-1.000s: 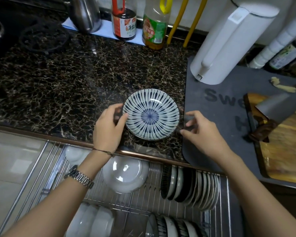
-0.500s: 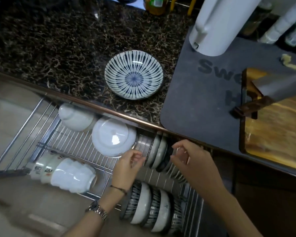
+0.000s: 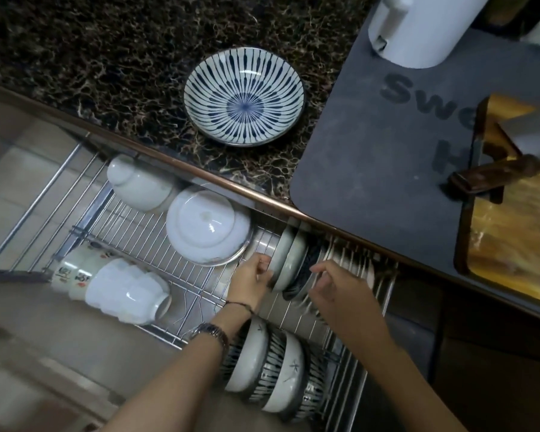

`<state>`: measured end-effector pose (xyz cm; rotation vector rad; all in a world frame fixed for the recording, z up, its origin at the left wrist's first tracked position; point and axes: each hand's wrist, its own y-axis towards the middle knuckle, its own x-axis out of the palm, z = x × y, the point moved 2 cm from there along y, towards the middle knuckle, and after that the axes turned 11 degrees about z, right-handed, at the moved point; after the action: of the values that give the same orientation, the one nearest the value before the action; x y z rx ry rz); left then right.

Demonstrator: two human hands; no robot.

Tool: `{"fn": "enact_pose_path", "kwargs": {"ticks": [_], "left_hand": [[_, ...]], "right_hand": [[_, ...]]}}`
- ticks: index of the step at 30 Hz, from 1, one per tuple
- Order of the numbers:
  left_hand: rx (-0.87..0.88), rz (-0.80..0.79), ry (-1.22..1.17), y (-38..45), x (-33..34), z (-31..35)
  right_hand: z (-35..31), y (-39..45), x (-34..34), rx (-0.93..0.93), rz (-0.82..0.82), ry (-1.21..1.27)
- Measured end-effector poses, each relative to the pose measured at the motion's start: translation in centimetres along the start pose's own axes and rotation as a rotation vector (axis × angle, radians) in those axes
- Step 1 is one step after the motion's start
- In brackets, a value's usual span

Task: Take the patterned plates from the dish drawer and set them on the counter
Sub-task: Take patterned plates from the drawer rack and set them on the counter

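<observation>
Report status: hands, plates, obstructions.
Left hand and right hand at upright plates in drawer rack, grip unclear. One patterned plate on counter. Nothing blocking.

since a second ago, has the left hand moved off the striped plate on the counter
Yes. The left hand has dropped from beside the striped plate on the counter to the upright plates in the drawer rack.

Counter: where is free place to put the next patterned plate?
Bare marble lies left of the striped plate and behind it, up to the grey mat. The mat's near part is also bare. Its right side is crowded: cutting board, knife, white jug.
</observation>
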<state>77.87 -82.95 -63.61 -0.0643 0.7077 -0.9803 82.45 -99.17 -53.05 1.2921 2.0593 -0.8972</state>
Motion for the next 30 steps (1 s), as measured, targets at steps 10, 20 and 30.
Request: {"fn": "enact_pose_path", "kwargs": {"ticks": [10,20,30], "left_hand": [[0.056,0.022,-0.135,0.2,0.4,-0.3],[0.06,-0.056,-0.27,-0.7,-3.3,-1.3],[0.294,-0.118,-0.051,-5.1,-10.6,-2.0]], "right_hand": [[1.1,0.6,2.1,0.067,-0.042,0.002],[-0.7,2.0,2.6,0.135,-0.021,0.145],[-5.4,1.5,5.1,0.261,-0.105,0.395]]}}
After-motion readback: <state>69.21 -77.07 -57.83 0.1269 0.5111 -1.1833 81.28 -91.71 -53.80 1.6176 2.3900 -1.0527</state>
